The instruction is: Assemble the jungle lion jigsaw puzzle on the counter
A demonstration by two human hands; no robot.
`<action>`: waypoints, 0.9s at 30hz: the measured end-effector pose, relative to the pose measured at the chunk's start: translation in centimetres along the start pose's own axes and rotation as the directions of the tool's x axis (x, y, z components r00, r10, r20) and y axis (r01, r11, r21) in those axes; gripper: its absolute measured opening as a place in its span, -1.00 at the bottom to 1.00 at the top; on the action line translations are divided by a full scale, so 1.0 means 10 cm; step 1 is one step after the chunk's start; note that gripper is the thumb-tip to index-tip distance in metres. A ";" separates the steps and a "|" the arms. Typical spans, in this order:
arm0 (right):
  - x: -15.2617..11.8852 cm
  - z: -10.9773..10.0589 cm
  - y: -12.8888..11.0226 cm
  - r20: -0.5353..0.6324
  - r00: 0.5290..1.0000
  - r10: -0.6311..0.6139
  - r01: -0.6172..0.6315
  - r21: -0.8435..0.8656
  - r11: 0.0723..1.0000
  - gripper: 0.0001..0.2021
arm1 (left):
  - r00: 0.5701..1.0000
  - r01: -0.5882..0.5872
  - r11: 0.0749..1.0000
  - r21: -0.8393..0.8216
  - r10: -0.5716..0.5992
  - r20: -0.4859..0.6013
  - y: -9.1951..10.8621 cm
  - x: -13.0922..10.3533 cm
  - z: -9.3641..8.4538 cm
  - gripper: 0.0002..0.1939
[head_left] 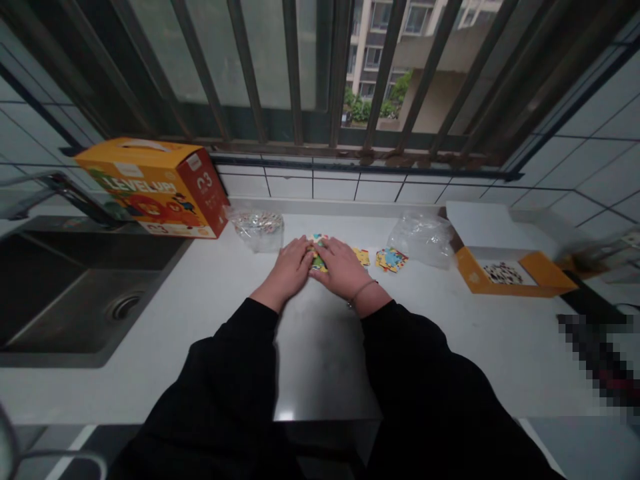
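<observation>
Both hands meet over a small colourful cluster of jigsaw puzzle pieces [319, 262] lying on the white counter. My left hand [289, 268] is closed against the cluster's left side, fingertips on its edge. From the right, my right hand [346, 267] grips it, the thumb at the near edge and the fingers across the top, so much of it is hidden. Just right of that hand lie a yellow puzzle piece [361, 257] and a loose stack of yellow and blue puzzle pieces [391, 259].
A clear bag with small pieces [257, 228] and an orange carton [155, 193] stand at the back left, beside the sink [95, 357]. To the right are a crumpled clear bag [420, 239] and an open orange box [520, 283] holding pieces. A barred window [290, 73] rises behind.
</observation>
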State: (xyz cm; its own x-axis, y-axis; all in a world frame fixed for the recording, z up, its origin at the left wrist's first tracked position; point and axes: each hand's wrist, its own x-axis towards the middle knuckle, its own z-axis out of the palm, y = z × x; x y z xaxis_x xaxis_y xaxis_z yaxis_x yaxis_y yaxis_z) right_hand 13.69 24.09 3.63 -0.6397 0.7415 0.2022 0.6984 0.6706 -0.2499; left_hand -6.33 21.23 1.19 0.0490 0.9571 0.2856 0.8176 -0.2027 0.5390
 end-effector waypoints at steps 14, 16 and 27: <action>-0.67 -0.22 1.14 -0.133 0.905 0.404 -0.407 0.007 0.913 -0.44 | 0.963 -0.137 0.990 0.046 0.122 0.240 0.35 -0.04 -0.08 -0.60; -0.69 -0.27 1.19 -0.243 0.856 0.457 -0.466 0.022 0.885 -0.47 | 0.977 -0.116 0.993 0.021 0.110 0.183 0.35 -0.03 -0.09 -0.64; -0.89 -0.33 1.61 -0.308 0.584 0.751 -0.781 0.036 0.623 -0.49 | 0.975 -0.141 0.982 0.129 0.115 0.189 0.15 -0.01 0.01 -0.54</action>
State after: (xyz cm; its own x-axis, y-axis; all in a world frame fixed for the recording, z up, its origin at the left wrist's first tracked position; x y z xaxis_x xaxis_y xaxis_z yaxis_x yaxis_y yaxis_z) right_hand 31.73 28.36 0.89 0.2494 0.9425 0.2224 0.9234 -0.1622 -0.3480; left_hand -5.01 20.86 1.90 0.2503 0.9492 0.1906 0.8696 -0.3070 0.3868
